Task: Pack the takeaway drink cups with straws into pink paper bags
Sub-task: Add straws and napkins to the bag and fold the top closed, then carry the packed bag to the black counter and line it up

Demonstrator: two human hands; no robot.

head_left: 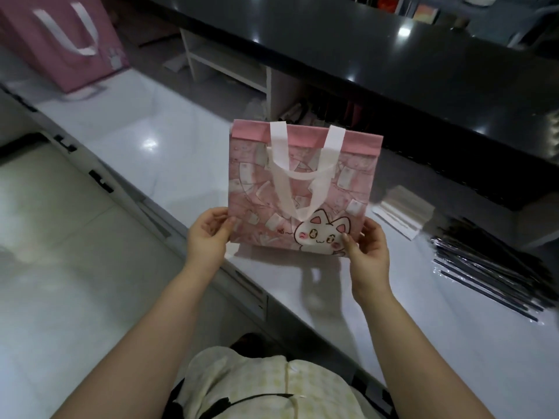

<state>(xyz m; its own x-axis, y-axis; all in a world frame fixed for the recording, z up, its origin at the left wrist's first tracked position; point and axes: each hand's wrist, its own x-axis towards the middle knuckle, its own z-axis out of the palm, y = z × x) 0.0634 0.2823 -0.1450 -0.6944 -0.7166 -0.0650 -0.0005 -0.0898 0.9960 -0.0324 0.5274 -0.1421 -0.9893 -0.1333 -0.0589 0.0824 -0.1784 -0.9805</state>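
A flat pink paper bag (257, 189) with white ribbon handles and a white cartoon cat hangs folded over the white counter (169, 164). My left hand (208, 237) grips its lower left corner. At the lower right corner my right hand (367, 249) pinches it, thumb lying on the cat print. A pile of black wrapped straws (490, 264) lies on the counter to the right of the bag. No drink cup is in view.
A second pink bag (60, 40) with white handles stands at the far left of the counter. A clear plastic packet (402, 210) lies just behind the straws. A raised black counter (393, 55) runs along the back. The tiled floor (60, 237) is to the left.
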